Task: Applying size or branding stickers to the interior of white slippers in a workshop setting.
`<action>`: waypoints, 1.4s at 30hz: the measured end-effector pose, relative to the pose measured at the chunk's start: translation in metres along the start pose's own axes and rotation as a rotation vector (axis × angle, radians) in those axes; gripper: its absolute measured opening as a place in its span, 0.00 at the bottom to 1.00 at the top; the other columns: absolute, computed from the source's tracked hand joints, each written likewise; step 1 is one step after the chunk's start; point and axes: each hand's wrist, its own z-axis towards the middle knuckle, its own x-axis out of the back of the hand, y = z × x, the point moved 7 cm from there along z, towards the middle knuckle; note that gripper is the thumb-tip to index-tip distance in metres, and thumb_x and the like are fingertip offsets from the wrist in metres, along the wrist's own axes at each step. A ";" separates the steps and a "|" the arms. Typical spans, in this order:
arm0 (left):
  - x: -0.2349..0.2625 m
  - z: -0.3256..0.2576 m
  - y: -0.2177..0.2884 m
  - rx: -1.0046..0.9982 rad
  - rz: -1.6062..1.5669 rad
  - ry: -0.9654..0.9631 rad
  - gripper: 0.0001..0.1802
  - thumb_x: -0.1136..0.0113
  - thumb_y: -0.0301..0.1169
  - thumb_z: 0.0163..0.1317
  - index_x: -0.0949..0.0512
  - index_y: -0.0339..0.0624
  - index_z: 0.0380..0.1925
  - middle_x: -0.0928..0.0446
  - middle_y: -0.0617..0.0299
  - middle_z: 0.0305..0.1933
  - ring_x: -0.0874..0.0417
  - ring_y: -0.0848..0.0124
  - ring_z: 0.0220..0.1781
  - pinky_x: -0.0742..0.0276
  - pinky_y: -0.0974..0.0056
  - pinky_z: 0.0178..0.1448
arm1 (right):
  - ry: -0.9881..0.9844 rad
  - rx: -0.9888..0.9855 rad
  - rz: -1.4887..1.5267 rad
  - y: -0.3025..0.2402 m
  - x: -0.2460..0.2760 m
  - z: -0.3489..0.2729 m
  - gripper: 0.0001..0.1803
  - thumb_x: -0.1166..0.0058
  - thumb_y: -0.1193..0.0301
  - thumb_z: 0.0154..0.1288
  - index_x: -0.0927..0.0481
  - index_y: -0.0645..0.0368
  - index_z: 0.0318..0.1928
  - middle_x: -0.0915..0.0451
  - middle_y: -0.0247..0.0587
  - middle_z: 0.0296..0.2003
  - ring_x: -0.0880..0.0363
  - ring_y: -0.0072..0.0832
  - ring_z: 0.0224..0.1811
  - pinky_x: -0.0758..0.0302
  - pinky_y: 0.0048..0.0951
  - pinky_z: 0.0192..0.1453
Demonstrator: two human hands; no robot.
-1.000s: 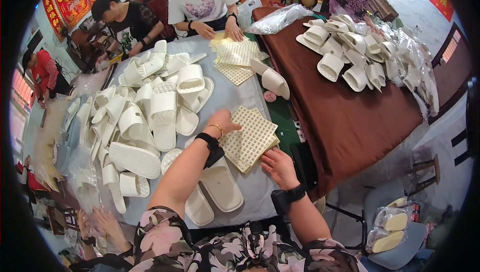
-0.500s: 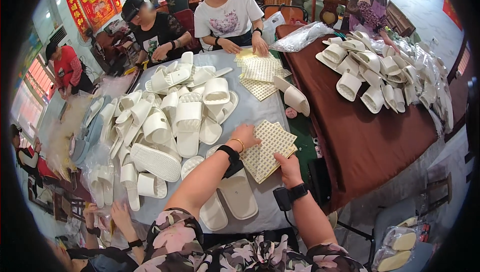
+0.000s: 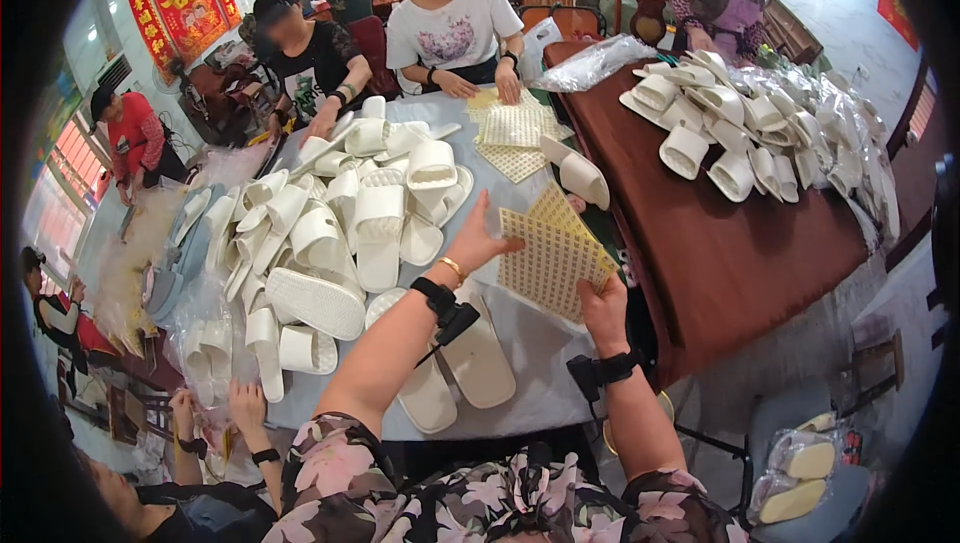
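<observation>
My right hand (image 3: 604,311) grips the lower right corner of several yellowish sticker sheets (image 3: 555,261), which carry rows of small dark marks. The sheets are raised at a tilt above the grey-covered table, with the rear one fanned out. At their left edge is my left hand (image 3: 480,239), its fingers spread and its thumb touching or very near the front sheet. Just below my left forearm lie two white slippers (image 3: 480,365), partly hidden by that arm. Left of them rises a large heap of white slippers (image 3: 312,235).
More sticker sheets (image 3: 517,161) lie across the table near a person in a white shirt. A single slipper (image 3: 577,177) sits at the table's right edge. On the brown-covered table (image 3: 720,273) is another slipper heap (image 3: 745,123), partly bagged. Another person's hands (image 3: 246,405) are at lower left.
The sheets have been lifted, tilted up and fanned apart. My left hand has moved up to their left edge, its fingers spreading. My right hand has risen slightly with the sheets.
</observation>
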 end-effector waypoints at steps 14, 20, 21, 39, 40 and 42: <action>-0.006 -0.075 0.038 -0.012 0.001 -0.074 0.57 0.21 0.32 0.45 0.47 0.43 0.72 0.26 0.58 0.53 0.23 0.67 0.54 0.26 0.63 0.60 | -0.005 0.028 -0.076 0.007 0.021 -0.042 0.07 0.43 0.78 0.64 0.20 0.65 0.42 0.18 0.32 0.33 0.22 0.19 0.37 0.25 0.24 0.43; -0.007 -0.086 0.024 -0.130 0.062 -0.058 0.46 0.20 0.38 0.43 0.32 0.42 0.63 0.22 0.56 0.48 0.20 0.62 0.52 0.26 0.60 0.59 | -0.033 -0.033 -0.039 0.009 0.025 -0.044 0.09 0.44 0.79 0.63 0.20 0.67 0.45 0.18 0.33 0.37 0.22 0.20 0.39 0.25 0.24 0.46; -0.008 -0.087 0.019 -0.122 0.058 -0.065 0.46 0.20 0.38 0.43 0.32 0.42 0.63 0.22 0.56 0.48 0.20 0.62 0.52 0.26 0.60 0.59 | -0.047 -0.071 -0.055 0.016 0.023 -0.043 0.11 0.44 0.79 0.63 0.21 0.67 0.46 0.17 0.33 0.38 0.22 0.21 0.40 0.25 0.24 0.46; -0.027 -0.144 0.056 0.264 -0.718 -0.154 0.17 0.38 0.29 0.64 0.23 0.33 0.51 0.18 0.59 0.48 0.19 0.72 0.50 0.23 0.65 0.54 | -0.413 0.054 -0.501 -0.087 0.004 0.038 0.14 0.39 0.76 0.56 0.19 0.66 0.44 0.15 0.45 0.35 0.17 0.26 0.38 0.22 0.31 0.45; -0.037 -0.162 0.052 0.409 -0.831 -0.155 0.17 0.38 0.30 0.65 0.22 0.33 0.51 0.18 0.58 0.49 0.19 0.71 0.50 0.23 0.63 0.55 | -0.524 0.056 -0.587 -0.108 -0.008 0.042 0.15 0.39 0.76 0.55 0.19 0.66 0.44 0.15 0.47 0.36 0.16 0.29 0.38 0.22 0.33 0.45; -0.062 -0.198 0.053 0.592 -0.932 -0.245 0.17 0.38 0.31 0.65 0.23 0.35 0.52 0.20 0.57 0.50 0.19 0.70 0.51 0.21 0.61 0.56 | -0.633 0.064 -0.672 -0.123 -0.026 0.054 0.15 0.38 0.75 0.53 0.19 0.66 0.43 0.15 0.50 0.36 0.16 0.33 0.38 0.22 0.34 0.45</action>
